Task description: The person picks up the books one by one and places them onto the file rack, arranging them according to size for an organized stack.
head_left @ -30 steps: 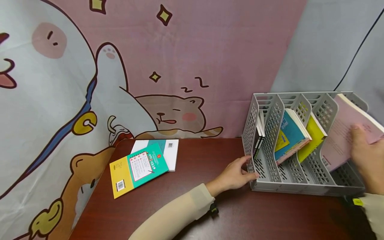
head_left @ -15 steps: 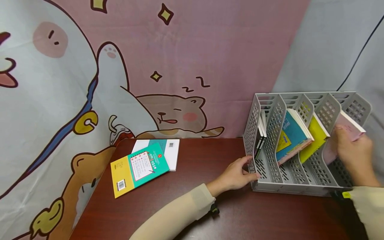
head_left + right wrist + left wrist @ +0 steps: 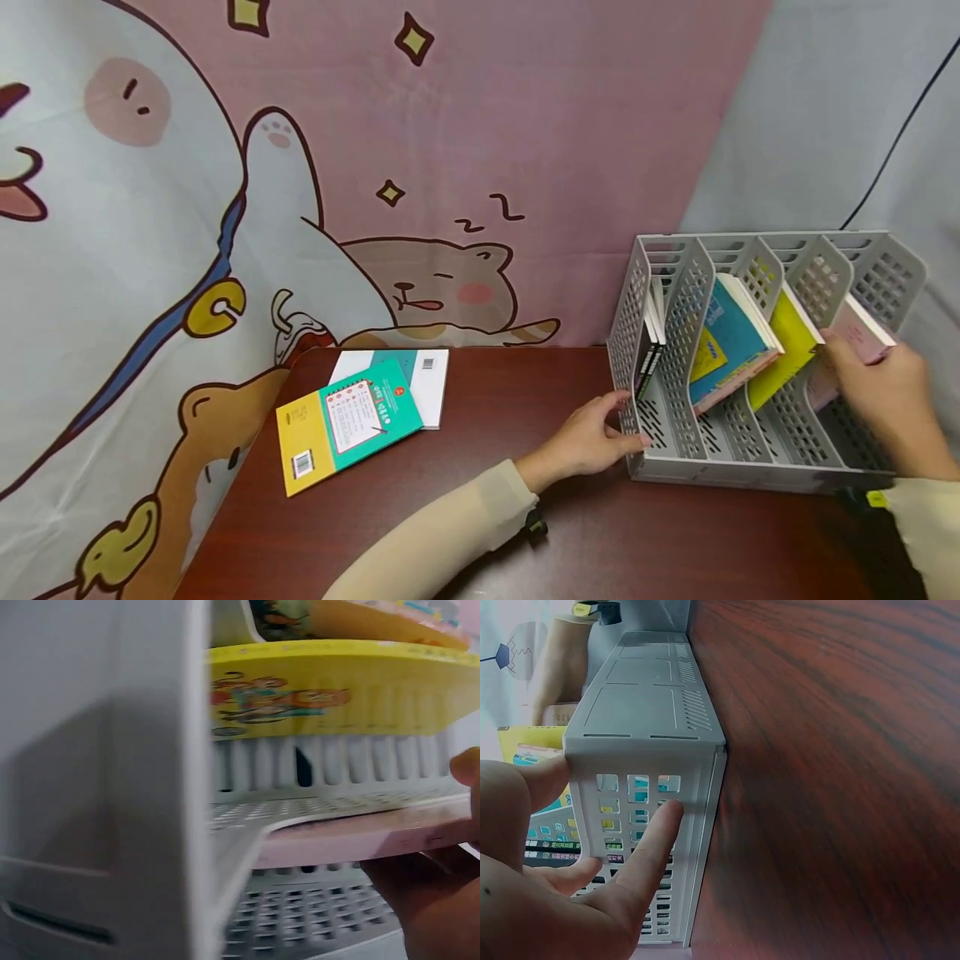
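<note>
My right hand (image 3: 892,396) grips the pink book (image 3: 866,333) by its outer edge, with the book standing in the rightmost compartment of the grey file rack (image 3: 757,471). In the right wrist view the pink book (image 3: 345,838) lies close along a perforated divider, with fingers (image 3: 442,900) at its edge. My left hand (image 3: 588,437) holds the rack's left side wall at the front. In the left wrist view one finger (image 3: 656,847) lies straight along the outer wall, with the thumb at the front edge.
Other compartments hold a yellow book (image 3: 783,350), blue-covered books (image 3: 731,333) and thin dark-spined books (image 3: 648,350). On the table (image 3: 517,392) to the left, a green-and-yellow workbook (image 3: 348,425) overlaps a white book (image 3: 431,392). A printed cloth (image 3: 562,125) hangs behind.
My right hand has moved left and pushed the pink book down into the rightmost compartment, so less of it sticks out. My left hand stays on the rack.
</note>
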A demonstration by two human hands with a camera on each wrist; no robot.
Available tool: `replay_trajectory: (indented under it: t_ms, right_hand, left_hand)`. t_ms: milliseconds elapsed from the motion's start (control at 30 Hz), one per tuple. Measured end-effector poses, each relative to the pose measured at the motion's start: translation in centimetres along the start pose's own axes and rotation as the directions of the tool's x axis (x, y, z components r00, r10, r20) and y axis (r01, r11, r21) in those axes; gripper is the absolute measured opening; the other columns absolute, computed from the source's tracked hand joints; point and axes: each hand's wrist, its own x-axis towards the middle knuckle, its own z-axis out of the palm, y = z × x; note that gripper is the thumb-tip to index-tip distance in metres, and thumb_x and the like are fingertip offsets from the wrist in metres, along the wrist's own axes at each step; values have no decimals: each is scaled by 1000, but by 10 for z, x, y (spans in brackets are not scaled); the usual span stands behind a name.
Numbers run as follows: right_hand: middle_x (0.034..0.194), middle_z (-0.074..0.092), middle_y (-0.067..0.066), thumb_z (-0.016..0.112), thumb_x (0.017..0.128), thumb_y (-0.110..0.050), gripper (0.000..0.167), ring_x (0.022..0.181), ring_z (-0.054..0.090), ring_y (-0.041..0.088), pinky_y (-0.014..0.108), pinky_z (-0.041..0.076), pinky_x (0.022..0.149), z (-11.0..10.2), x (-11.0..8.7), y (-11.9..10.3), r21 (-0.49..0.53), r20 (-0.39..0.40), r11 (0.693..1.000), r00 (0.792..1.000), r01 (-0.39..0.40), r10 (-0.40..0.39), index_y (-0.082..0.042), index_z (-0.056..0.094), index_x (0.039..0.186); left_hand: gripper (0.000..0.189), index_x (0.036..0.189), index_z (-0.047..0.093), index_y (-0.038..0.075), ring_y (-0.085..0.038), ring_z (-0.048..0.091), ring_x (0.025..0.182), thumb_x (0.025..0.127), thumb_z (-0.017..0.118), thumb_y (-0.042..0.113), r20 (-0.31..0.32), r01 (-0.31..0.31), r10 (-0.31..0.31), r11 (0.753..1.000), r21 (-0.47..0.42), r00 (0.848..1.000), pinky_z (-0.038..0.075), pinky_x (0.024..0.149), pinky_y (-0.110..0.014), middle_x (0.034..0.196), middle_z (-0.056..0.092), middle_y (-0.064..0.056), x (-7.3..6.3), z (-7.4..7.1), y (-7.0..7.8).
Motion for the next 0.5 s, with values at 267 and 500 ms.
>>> replay_trajectory:
  t_ms: [267, 500]
  right_hand:
    - [157, 64, -14, 48, 112, -36, 44, 130, 54, -13, 9, 37, 119, -6, -28, -49, 53, -322, 996, 945, 76, -55, -35, 68, 152]
    - [112, 76, -28, 58, 108, -22, 39, 99, 55, -26, 4, 39, 92, 3, -42, -72, 106, -497, 844, 763, 526, -414, 8, 82, 110]
  left_hand:
    - [76, 164, 51, 27, 9, 69, 83, 98, 85, 41, 3, -6, 6, 1000, 13, 1000, 55, 79, -15, 154, 65, -4, 1, 0, -1]
    - [68, 162, 54, 25, 8, 73, 85, 100, 81, 39, -11, -37, 37, 999, 8, 999, 56, 78, -15, 155, 66, -7, 0, -7, -2]
